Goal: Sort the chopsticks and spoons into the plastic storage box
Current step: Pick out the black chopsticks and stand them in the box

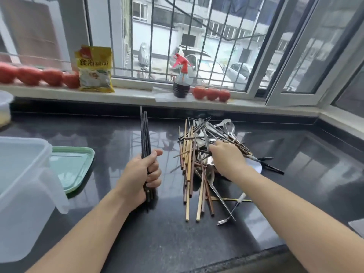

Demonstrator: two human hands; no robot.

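My left hand (140, 175) grips a bundle of several black chopsticks (145, 133), held nearly upright with the tips pointing away from me. To its right lies a mixed pile (199, 152) of wooden chopsticks (188, 186), dark chopsticks and metal spoons (228, 126) on the black counter. My right hand (227, 157) reaches into the middle of the pile, and its fingertips pinch a dark chopstick there. The clear plastic storage box (23, 186) stands open at the left, with its pale green lid (72, 170) flat beside it.
A fork (226, 218) lies at the pile's near edge. On the window sill stand a yellow food packet (95, 69), a red-topped spray bottle (182, 79) and rows of tomatoes (211, 93). A white container (4, 109) sits at the far left.
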